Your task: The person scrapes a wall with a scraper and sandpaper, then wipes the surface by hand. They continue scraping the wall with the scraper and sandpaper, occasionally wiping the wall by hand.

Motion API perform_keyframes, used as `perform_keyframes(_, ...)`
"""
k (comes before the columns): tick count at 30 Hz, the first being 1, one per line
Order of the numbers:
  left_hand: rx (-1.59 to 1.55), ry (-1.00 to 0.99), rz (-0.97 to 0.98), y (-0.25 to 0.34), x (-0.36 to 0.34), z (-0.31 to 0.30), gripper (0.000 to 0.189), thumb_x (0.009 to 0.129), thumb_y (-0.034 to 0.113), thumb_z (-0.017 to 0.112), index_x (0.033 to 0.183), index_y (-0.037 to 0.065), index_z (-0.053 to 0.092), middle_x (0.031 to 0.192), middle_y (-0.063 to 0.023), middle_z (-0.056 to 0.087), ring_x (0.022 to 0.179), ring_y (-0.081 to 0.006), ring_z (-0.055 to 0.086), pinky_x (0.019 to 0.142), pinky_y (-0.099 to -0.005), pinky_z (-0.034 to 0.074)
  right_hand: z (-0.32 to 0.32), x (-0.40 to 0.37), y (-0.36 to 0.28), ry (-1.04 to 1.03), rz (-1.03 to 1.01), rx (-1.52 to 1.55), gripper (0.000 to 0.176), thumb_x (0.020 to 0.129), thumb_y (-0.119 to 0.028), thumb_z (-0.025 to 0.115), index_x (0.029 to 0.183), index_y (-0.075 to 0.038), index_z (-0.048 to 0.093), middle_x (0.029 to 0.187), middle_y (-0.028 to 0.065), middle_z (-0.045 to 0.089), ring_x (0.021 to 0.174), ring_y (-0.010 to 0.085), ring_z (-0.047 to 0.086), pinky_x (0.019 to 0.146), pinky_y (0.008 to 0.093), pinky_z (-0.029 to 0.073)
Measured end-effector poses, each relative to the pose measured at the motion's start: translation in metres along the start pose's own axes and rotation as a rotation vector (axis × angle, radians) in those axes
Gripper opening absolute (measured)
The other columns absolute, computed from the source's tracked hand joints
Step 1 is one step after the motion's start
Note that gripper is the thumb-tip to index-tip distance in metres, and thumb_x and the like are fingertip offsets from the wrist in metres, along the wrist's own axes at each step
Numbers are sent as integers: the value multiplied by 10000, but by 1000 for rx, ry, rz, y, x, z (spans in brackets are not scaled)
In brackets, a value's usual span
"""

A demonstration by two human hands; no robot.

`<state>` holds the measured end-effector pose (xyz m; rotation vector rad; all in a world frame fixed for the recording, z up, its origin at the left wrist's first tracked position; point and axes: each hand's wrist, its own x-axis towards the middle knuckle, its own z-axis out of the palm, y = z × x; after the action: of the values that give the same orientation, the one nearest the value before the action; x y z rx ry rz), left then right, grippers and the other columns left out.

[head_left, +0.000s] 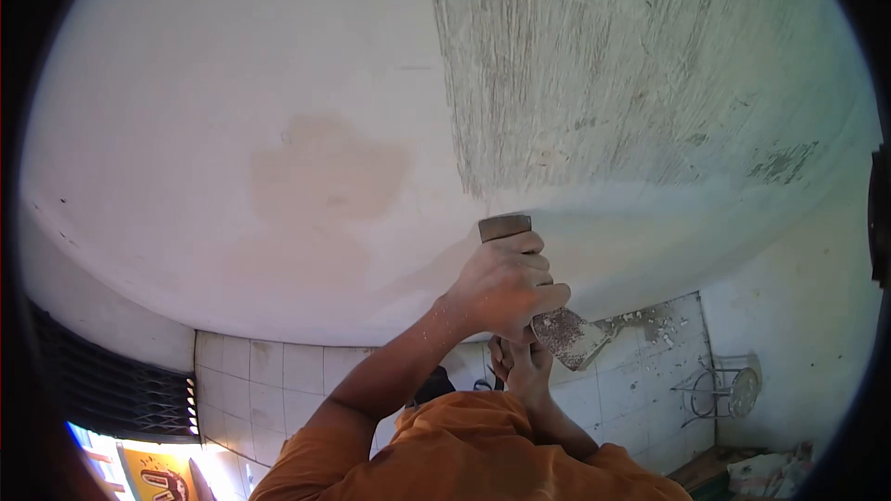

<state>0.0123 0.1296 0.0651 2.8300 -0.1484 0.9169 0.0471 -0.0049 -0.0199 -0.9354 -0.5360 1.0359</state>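
Observation:
My left hand (506,288) is closed round a scraper, and its flat brown end (506,226) shows above my knuckles, close against the wall (371,83). Just below, my right hand (526,369) is closed with curled fingers near my chest. A second flat blade (570,341), speckled with white crumbs, sticks out to the right between the two hands. Its handle is hidden, but it appears to be in my right hand. Above the hands, the wall has a streaked, roughened patch (575,65) with a sharp left border.
White floor tiles (269,371) lie beneath, with pale debris (654,325) scattered at the right. A round-seated metal stool (729,394) stands near the right wall. A dark folding grille (111,385) is at the lower left. A plastic bag (770,478) lies at the lower right.

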Motion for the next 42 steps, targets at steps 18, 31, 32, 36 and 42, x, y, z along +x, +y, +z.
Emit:
perform_keyframes(18,16,251,134,-9,13,-7,190,521,287,576,595,149,469,535,38,430,587,-164,489,631,-262,419,-61,15,53,-91,-562,-909,213,934,-294,486,958,-83,502,762,23,525,558,76,458,452,189,362)
perform_keyframes(31,13,98,70,-6,5,4,155,521,234,605,635,171,521,549,46,427,598,-142,488,600,-261,427,0,2,-1,77,32,1,261,951,-240,485,778,-48,446,527,-17,324,443,83,388,320,196,255)
perform_keyframes(32,25,81,55,-9,5,4,167,510,235,612,639,173,526,548,47,428,599,-141,491,603,-260,426,-5,2,5,75,21,35,262,953,-236,482,774,-49,441,518,-21,309,444,82,388,319,198,254)
perform_keyframes(36,6,23,-17,0,5,4,208,478,238,651,639,164,542,537,32,473,642,-163,517,630,-275,434,-10,-2,-3,24,2,8,273,959,-235,478,762,-51,435,504,-26,294,431,77,358,316,199,250)
perform_keyframes(42,37,-16,-6,0,7,-1,236,446,250,653,632,169,533,525,38,455,596,-155,504,624,-264,424,-7,-1,-6,-31,30,52,267,958,-232,481,783,-37,432,498,-27,287,416,80,350,316,198,257)
